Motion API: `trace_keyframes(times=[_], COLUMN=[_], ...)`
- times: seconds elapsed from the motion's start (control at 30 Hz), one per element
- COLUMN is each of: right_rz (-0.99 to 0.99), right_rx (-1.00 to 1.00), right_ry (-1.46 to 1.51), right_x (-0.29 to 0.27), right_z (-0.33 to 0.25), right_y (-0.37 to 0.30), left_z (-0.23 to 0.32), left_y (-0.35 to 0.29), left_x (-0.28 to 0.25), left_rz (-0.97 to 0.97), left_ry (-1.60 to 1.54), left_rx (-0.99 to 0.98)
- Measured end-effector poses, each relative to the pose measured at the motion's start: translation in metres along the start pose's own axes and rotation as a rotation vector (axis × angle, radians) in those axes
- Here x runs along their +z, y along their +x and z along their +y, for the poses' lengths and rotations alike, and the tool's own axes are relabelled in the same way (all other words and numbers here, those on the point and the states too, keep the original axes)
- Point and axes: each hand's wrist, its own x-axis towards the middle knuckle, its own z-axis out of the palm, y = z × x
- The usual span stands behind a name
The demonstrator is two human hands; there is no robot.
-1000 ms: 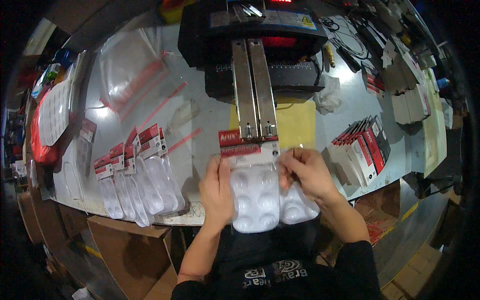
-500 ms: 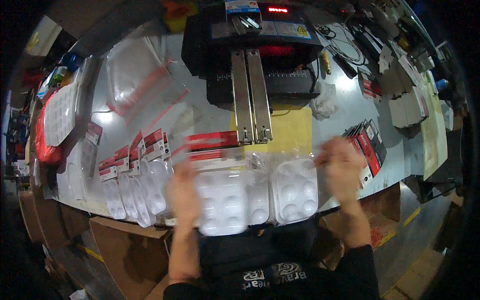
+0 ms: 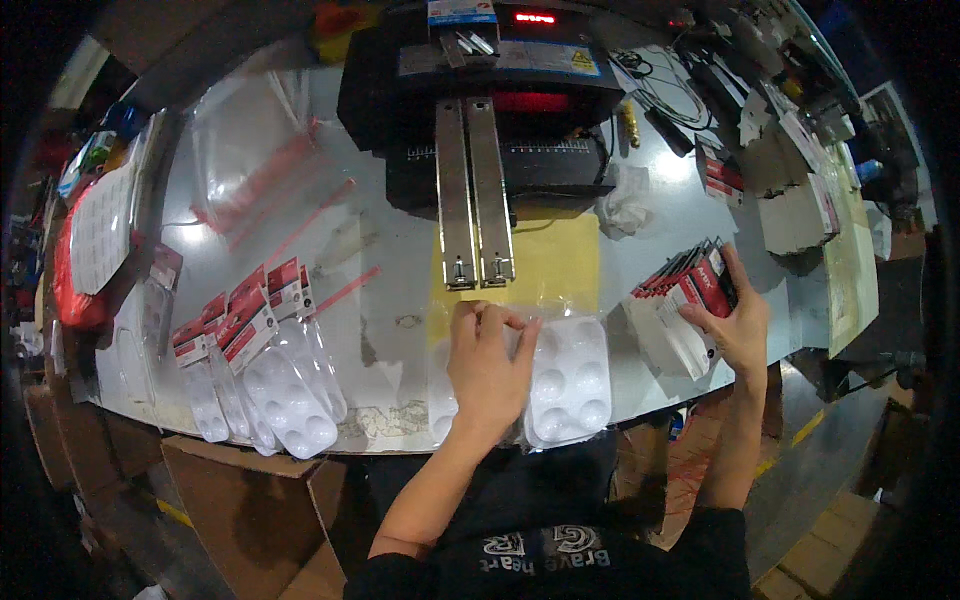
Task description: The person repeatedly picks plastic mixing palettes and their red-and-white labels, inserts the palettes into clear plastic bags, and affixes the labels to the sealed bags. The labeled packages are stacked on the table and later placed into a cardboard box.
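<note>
My left hand (image 3: 490, 365) reaches over the bagged white palettes in front of me, fingers bent and thumb pressed at the top edge of a clear plastic bag (image 3: 567, 312). Just right of it lies a white plastic palette (image 3: 568, 385) with round wells, in clear film. Another white palette (image 3: 441, 400) shows partly from behind the hand. My right hand (image 3: 738, 325) grips the right side of a fanned stack of red, black and white header cards (image 3: 672, 325), thumb on top. At left, several bagged palettes with red-and-white header cards (image 3: 245, 330) overlap in a pile.
A black machine (image 3: 490, 170) with a red display stands at the back, two metal bars (image 3: 470, 200) jutting toward me over a yellow sheet (image 3: 560, 250). Clear bags (image 3: 245, 140) lie back left. Card stacks (image 3: 795, 215) are at right; cardboard boxes (image 3: 240, 500) stand below the table edge.
The carded palette bag by my left hand now lies on the left pile. My left hand has moved right to the bagged palettes; my right hand has moved right onto the card stack.
</note>
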Motion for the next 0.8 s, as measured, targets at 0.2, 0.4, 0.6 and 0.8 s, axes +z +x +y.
trace_keyframes(times=[0.2, 0.4, 0.6, 0.8], right_rz=[0.038, 0.144, -0.338, -0.437], right_rx=[0.139, -0.129, -0.533, -0.676], right_ry=[0.271, 0.156, 0.34, 0.411], right_x=[-0.002, 0.008, 0.033, 0.047], right_z=[-0.005, -0.089, -0.147, -0.15], right_y=[0.009, -0.043, -0.044, -0.037], left_z=[0.011, 0.015, 0.029, 0.028], left_y=[-0.012, -0.036, -0.039, -0.033], left_x=[-0.033, -0.071, -0.087, -0.1], left_rz=[-0.156, -0.316, -0.412, -0.365], left_ry=[-0.795, -0.92, -0.748, -0.368], left_rx=[-0.232, -0.336, -0.242, -0.209])
